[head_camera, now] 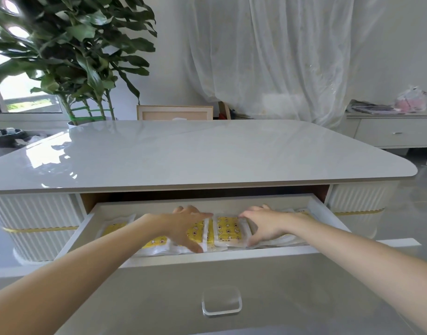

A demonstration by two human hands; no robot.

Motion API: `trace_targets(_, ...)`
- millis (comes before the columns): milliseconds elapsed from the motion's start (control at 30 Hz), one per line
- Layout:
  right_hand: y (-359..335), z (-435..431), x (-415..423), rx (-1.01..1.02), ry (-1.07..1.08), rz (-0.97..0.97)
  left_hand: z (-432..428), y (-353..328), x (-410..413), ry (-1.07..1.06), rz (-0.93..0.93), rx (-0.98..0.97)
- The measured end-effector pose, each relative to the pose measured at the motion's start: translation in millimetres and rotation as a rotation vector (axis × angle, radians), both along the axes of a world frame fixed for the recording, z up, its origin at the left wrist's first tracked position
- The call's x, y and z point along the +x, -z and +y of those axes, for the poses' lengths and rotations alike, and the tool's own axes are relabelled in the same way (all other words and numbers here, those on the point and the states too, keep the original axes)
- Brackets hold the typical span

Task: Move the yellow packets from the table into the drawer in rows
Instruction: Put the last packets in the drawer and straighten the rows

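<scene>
One head-worn wide-angle view, forward and down, close above the open drawer point(231, 257), the table point(207, 153) just beyond.

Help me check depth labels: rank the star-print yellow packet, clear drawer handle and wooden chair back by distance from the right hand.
1. Yellow packet, in the drawer, held by the right hand.
2. Clear handle, on the drawer front, nearer the camera.
3. Chair back, beyond the table.

A large leafy potted plant point(70, 44) stood against the white wall point(173, 56). Left of the plant, a window point(26, 97) let in daylight; right of it, a wooden chair back point(174, 112), then a sheer white curtain point(268, 56) — and farthest right a low white sideboard point(391, 132) on the glossy grey floor point(420, 201).
</scene>
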State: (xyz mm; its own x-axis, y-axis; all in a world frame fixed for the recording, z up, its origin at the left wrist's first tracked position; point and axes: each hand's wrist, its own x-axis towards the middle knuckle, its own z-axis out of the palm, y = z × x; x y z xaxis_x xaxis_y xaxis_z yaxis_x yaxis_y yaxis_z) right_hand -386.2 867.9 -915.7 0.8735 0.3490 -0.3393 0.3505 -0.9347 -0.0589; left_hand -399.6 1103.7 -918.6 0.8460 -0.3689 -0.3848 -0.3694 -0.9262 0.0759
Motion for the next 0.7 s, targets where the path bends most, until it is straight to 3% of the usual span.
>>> trace_targets(233, 14.4, -25.7, 4.6, -0.329, 0.139, 0.146, -20.8, 17.6, -5.5, 0.025, 0.128, 0.334)
trace_targets(367, 13.3, -31.1, 8.0, -0.307, 0.183, 0.182, -27.9, 13.6, -2.8, 0.0, 0.134, 0.306)
trace_targets(567, 4.8, -24.9, 5.0, -0.36, 0.094, 0.017, -25.4, 13.3, 4.0, 0.037, 0.059, 0.215)
trace_targets(700, -16.2, -11.6, -10.0, -0.201, 0.082, -0.038, -32.8, -4.6, -9.7, 0.035, 0.013, 0.07)
